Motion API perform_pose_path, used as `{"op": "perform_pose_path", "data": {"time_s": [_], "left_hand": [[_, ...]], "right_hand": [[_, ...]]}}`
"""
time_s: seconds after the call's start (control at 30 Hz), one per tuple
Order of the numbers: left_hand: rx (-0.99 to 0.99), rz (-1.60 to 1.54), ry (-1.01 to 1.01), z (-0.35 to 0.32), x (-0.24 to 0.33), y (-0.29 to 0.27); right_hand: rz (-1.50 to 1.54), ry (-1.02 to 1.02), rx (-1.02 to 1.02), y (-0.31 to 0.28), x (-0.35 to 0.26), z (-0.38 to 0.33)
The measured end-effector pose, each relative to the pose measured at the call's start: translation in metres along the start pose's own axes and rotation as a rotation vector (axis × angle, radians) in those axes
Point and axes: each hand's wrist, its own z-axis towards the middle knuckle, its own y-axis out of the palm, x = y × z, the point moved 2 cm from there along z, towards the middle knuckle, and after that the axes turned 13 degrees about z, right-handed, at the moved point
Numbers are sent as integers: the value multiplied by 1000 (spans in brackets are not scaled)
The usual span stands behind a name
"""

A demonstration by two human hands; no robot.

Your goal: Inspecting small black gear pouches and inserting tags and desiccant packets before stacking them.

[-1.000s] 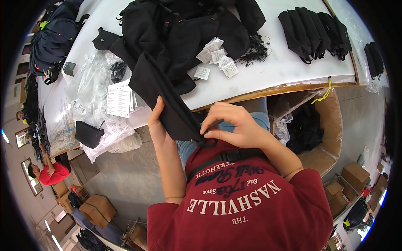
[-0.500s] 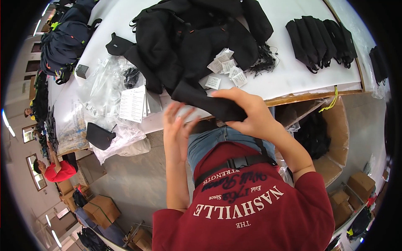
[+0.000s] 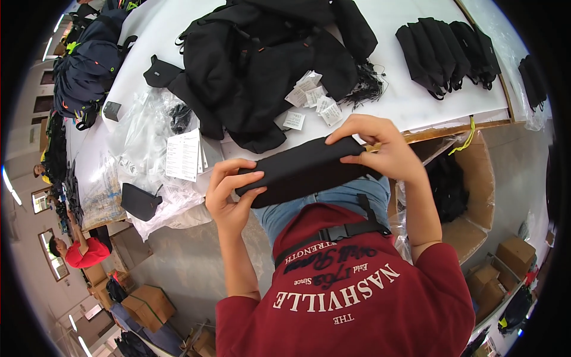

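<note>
A long black fabric pouch (image 3: 303,169) is stretched level between my hands, just off the near edge of the white table (image 3: 410,122). My left hand (image 3: 232,193) pinches its left end, thumb below and fingers above. At the opposite end, my right hand (image 3: 380,143) grips the upper edge between thumb and fingers. Beyond the pouch lies a heap of black fabric pieces (image 3: 267,65), with white printed tags (image 3: 312,89) and a bundle of thin black cords (image 3: 367,84) beside it. A row of similar black pouches (image 3: 440,56) rests at the far right.
Clear plastic bags (image 3: 137,134) and white leaflets (image 3: 184,154) lie left on the table, near a small black pouch (image 3: 141,201). Dark backpacks (image 3: 92,68) are piled far left. An open cardboard box (image 3: 476,190) stands below the table's right side. A person in red (image 3: 86,250) is at left.
My left hand has come from beside the pouch to grasp its left end. The pouch has been drawn away from the heap toward me and now spans both hands.
</note>
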Motion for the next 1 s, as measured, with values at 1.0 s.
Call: {"op": "perform_pose_path", "data": {"time_s": [1.0], "left_hand": [[-14, 554, -545, 27, -191, -98]], "right_hand": [[-414, 11, 1095, -367, 79, -57]]}}
